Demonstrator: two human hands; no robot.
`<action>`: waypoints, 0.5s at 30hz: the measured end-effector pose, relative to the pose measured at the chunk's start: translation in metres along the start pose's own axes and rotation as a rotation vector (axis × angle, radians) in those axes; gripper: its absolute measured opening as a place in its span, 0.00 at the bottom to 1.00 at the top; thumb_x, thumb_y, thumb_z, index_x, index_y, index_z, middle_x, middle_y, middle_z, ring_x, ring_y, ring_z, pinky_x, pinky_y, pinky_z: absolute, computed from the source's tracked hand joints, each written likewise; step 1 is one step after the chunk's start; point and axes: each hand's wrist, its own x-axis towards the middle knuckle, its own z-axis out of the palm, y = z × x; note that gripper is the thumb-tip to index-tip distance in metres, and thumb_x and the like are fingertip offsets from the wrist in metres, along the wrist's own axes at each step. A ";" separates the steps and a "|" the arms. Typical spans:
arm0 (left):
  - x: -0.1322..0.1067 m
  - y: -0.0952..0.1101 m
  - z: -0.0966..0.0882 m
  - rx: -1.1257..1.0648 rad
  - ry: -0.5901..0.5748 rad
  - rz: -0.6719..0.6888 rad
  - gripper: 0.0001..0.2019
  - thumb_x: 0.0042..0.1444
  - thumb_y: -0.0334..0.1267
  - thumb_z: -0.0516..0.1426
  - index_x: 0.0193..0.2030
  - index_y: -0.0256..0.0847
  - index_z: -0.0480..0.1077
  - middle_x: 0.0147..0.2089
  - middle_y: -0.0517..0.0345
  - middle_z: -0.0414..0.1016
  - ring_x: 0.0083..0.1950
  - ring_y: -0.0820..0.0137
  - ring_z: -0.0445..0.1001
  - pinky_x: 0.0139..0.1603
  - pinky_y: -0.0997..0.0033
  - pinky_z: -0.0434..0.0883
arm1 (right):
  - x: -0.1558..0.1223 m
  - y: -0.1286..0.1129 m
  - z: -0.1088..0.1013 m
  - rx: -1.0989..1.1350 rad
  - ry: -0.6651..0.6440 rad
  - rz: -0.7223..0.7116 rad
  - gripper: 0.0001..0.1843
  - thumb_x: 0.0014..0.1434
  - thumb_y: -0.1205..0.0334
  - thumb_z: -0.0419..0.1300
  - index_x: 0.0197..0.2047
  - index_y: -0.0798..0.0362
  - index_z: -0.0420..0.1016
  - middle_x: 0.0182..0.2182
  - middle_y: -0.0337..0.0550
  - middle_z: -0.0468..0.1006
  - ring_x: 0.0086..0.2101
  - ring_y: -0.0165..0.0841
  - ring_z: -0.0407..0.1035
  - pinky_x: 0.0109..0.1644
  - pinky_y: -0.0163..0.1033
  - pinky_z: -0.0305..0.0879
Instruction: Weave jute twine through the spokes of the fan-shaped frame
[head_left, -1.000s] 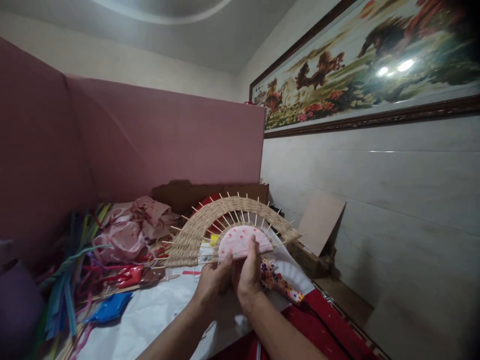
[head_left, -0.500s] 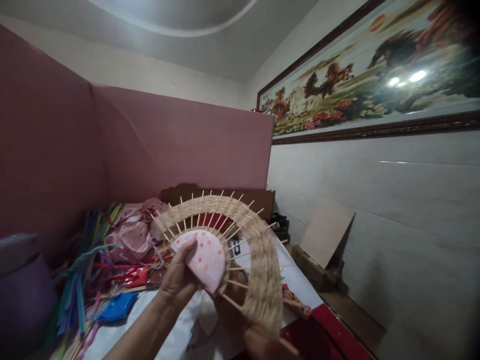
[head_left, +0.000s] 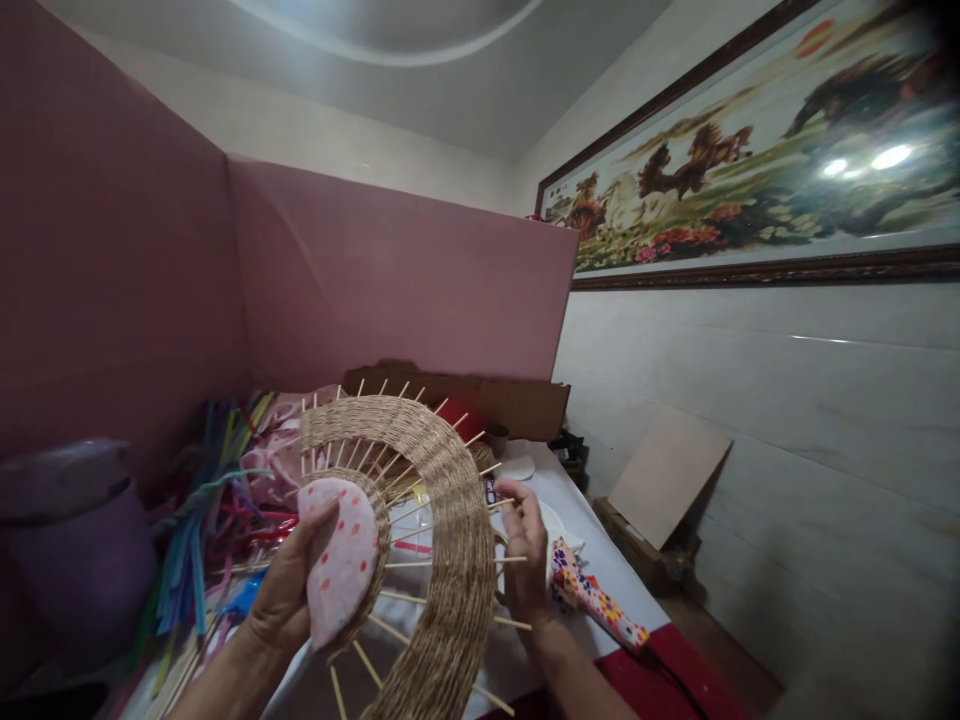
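A half-ring woven fan (head_left: 459,520) of tan twine on thin wooden sticks is tilted up in front of me. Its half-round centre is covered in pale pink cloth with red dots (head_left: 346,545). My left hand (head_left: 289,575) grips this centre, thumb pressed on the cloth; the other fingers are hidden behind. Beside the fan's outer right edge is my right hand (head_left: 527,540), its fingers loosely curved and apart near the protruding stick tips. Its thumb is mostly hidden. A dark loop shows by that palm, too unclear to name.
A flower-patterned tool with a cord (head_left: 600,600) lies right of my right hand. Colourful strips (head_left: 176,560), pink cloth (head_left: 274,465) and a lilac bin (head_left: 75,560) are at left. Behind stand a cardboard box (head_left: 525,405) and a pink partition (head_left: 397,280).
The fan has shifted left and turned more upright with my left hand. My right hand has come up from below the fan to its outer right edge. The view has turned slightly left.
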 end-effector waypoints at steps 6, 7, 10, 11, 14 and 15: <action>0.004 0.002 -0.006 0.020 0.013 -0.043 0.06 0.50 0.29 0.53 0.31 0.33 0.71 0.26 0.50 0.78 0.24 0.63 0.76 0.27 0.62 0.75 | 0.000 -0.014 0.008 0.288 -0.237 0.115 0.16 0.57 0.55 0.48 0.46 0.51 0.66 0.39 0.44 0.72 0.39 0.32 0.67 0.44 0.38 0.62; 0.005 0.002 -0.007 0.026 0.013 -0.046 0.06 0.50 0.29 0.53 0.31 0.33 0.71 0.26 0.49 0.78 0.24 0.63 0.76 0.26 0.62 0.75 | -0.001 -0.014 0.008 0.289 -0.282 0.169 0.15 0.57 0.55 0.49 0.44 0.52 0.67 0.37 0.44 0.73 0.37 0.32 0.68 0.41 0.37 0.63; 0.008 0.002 -0.010 0.024 0.033 -0.039 0.06 0.50 0.29 0.54 0.32 0.33 0.71 0.26 0.49 0.78 0.24 0.63 0.76 0.27 0.62 0.75 | -0.003 -0.011 0.008 0.298 -0.344 0.270 0.10 0.54 0.58 0.54 0.39 0.53 0.69 0.31 0.41 0.74 0.29 0.29 0.67 0.32 0.33 0.63; 0.009 0.001 -0.010 0.021 0.046 -0.035 0.06 0.49 0.29 0.54 0.32 0.33 0.71 0.26 0.49 0.78 0.24 0.63 0.76 0.27 0.62 0.75 | -0.003 -0.009 0.008 0.309 -0.336 0.286 0.09 0.52 0.59 0.56 0.37 0.53 0.69 0.29 0.39 0.73 0.26 0.27 0.66 0.29 0.32 0.62; 0.010 0.001 -0.012 0.013 0.077 -0.038 0.05 0.49 0.29 0.55 0.33 0.32 0.71 0.26 0.49 0.77 0.24 0.64 0.76 0.28 0.64 0.75 | -0.004 -0.005 0.009 0.321 -0.269 0.314 0.06 0.47 0.63 0.62 0.29 0.54 0.70 0.21 0.34 0.70 0.19 0.23 0.62 0.24 0.29 0.58; 0.011 0.001 -0.013 0.010 0.080 -0.047 0.05 0.49 0.29 0.55 0.33 0.32 0.71 0.25 0.49 0.77 0.24 0.64 0.76 0.28 0.64 0.75 | -0.004 -0.004 0.010 0.316 -0.242 0.316 0.06 0.45 0.63 0.63 0.29 0.53 0.70 0.20 0.33 0.70 0.18 0.23 0.61 0.23 0.28 0.57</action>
